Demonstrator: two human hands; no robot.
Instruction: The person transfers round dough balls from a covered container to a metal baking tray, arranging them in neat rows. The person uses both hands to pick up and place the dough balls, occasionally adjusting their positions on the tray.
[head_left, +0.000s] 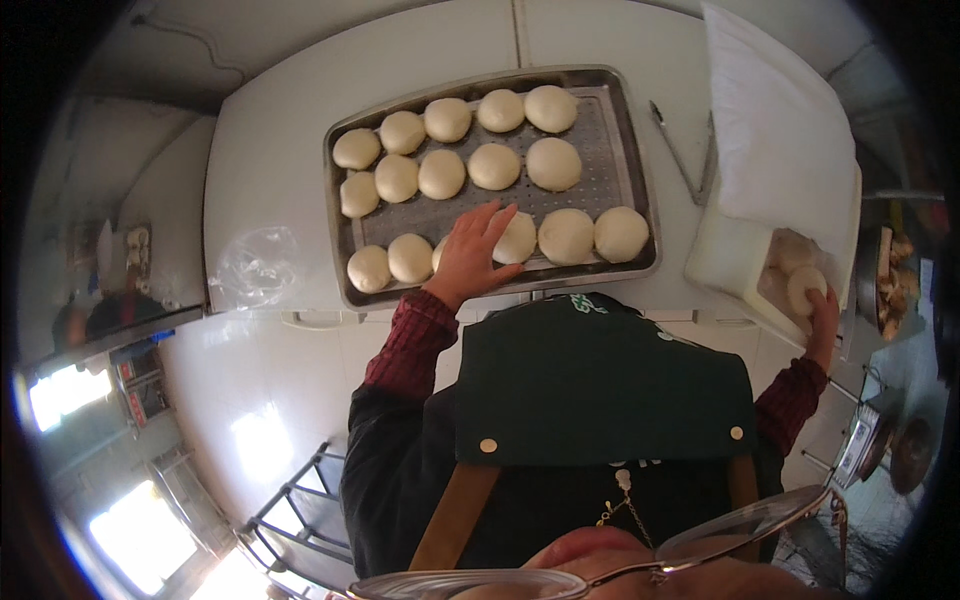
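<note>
A metal tray (651, 225) with a perforated insert lies before me, bearing three rows of round pale buns (566, 237). My left hand (478, 251) rests with spread fingers over the row nearest me, touching a bun and partly covering another beside it. At the right, my right hand (819, 315) reaches into a white plastic box (724, 251), its fingers on a round bun (805, 289). More buns lie in the box, blurred. A white cloth (780, 120) covers the box's far part.
Metal tongs (679, 154) lie between tray and box. A crumpled clear plastic bag (259, 266) is left of the tray on the white worktop (262, 165). Beyond the box, at far right, stands a metal bowl (868, 277) with brownish pieces of food.
</note>
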